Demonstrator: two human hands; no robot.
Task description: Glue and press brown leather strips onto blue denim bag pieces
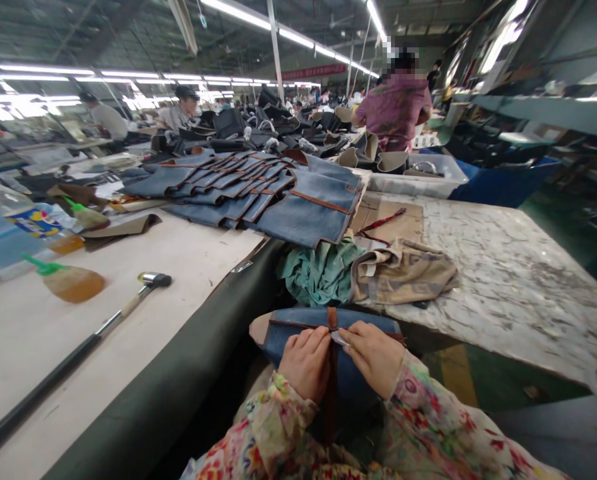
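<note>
A blue leather piece (298,317) with brown trim lies across my lap, a brown strap (332,317) running down its middle. My left hand (306,361) is closed on the leather just left of the strap, fingers bent and pressed down on it. On the other side, my right hand (375,355) pinches a small flat whitish tool (339,338), its tip against the strap by my left fingertips. What kind of tool it is I cannot make out. My palms hide the lower part of the leather.
Overlapping blue leather pieces (308,207) lie ahead, behind a green cloth (321,270) and a tan cloth (403,270). On the left table are a hammer (98,337), a glue bottle (76,283) and a plastic bottle (36,220). A co-worker (393,110) stands beyond a plastic bin (413,183).
</note>
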